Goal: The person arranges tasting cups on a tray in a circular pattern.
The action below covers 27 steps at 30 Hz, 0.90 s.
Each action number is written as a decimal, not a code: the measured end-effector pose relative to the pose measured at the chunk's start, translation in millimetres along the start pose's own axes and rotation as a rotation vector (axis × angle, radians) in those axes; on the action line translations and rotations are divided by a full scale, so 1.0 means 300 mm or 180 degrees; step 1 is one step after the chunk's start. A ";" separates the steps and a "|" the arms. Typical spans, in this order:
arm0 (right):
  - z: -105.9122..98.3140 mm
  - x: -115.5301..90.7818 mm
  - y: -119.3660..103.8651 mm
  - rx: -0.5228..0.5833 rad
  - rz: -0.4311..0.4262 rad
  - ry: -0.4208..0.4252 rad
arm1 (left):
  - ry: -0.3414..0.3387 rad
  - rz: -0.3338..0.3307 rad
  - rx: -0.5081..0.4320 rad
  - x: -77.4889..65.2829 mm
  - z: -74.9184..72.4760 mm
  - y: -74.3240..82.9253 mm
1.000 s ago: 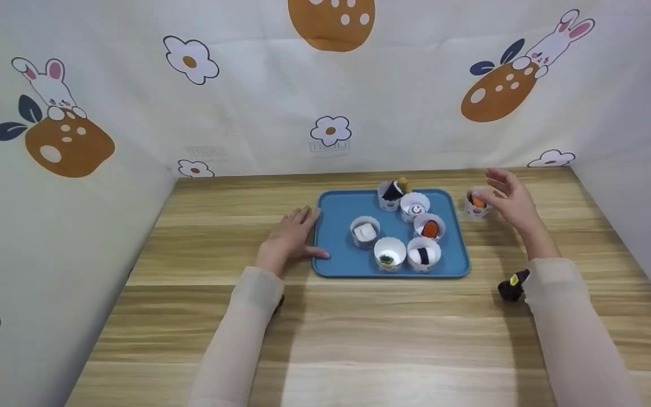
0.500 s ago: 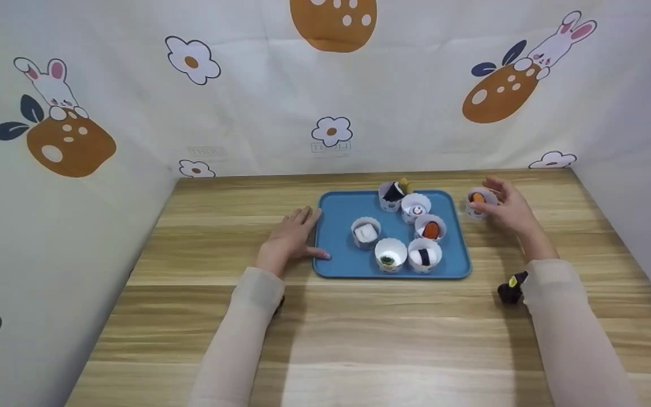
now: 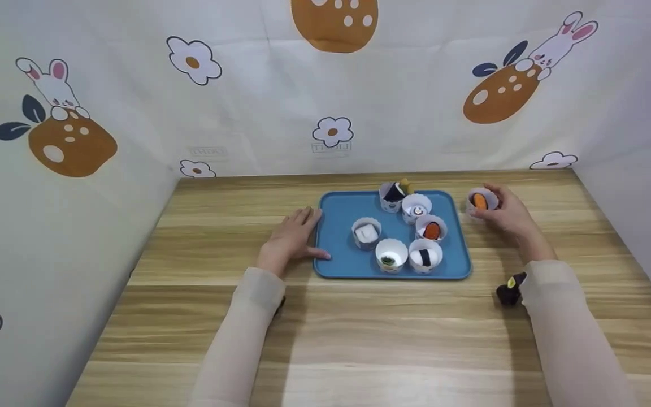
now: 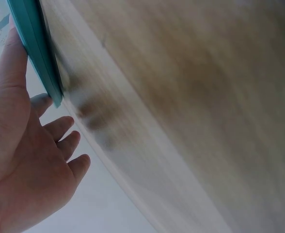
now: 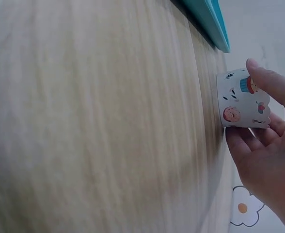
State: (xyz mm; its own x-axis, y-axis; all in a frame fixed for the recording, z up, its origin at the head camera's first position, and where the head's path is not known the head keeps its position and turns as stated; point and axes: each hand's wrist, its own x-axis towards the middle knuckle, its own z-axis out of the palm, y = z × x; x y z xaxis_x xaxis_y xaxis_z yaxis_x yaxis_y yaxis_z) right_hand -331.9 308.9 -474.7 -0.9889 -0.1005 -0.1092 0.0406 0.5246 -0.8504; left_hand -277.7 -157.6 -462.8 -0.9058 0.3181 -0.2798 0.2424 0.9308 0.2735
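Note:
At the tray's right, my right hand grips a white paper baking cup printed with cupcakes and donuts, thumb on one side and fingers round the other. An orange-topped sushi piece sits in that cup, which stands upright by the table surface. My left hand rests at the left edge of the blue tray, fingers spread and thumb over the rim. Several similar cups stand on the tray, among them one with a white block and one with a black-banded white piece.
Also on the tray are a cup with a red-orange piece, one with a green bit, a small white roll and a dark cone-shaped piece. A patterned curtain backs the wooden table.
My right hand has lowered onto the paper cup and its fingers have closed round it, tipping or shifting it slightly. The left hand stays at the tray's edge.

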 end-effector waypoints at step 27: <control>-0.004 -0.012 -0.029 -0.0303 0.0026 0.0124 | -0.0013 0.0002 0.0064 0.001 0.000 -0.002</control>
State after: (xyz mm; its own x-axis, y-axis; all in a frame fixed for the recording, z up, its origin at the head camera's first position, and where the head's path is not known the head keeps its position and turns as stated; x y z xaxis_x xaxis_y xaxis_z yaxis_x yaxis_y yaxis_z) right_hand -329.0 305.7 -466.4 -0.9935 -0.0639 -0.0944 0.0368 0.6034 -0.7966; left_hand -278.1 -158.1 -462.9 -0.9043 0.3193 -0.2835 0.2498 0.9341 0.2552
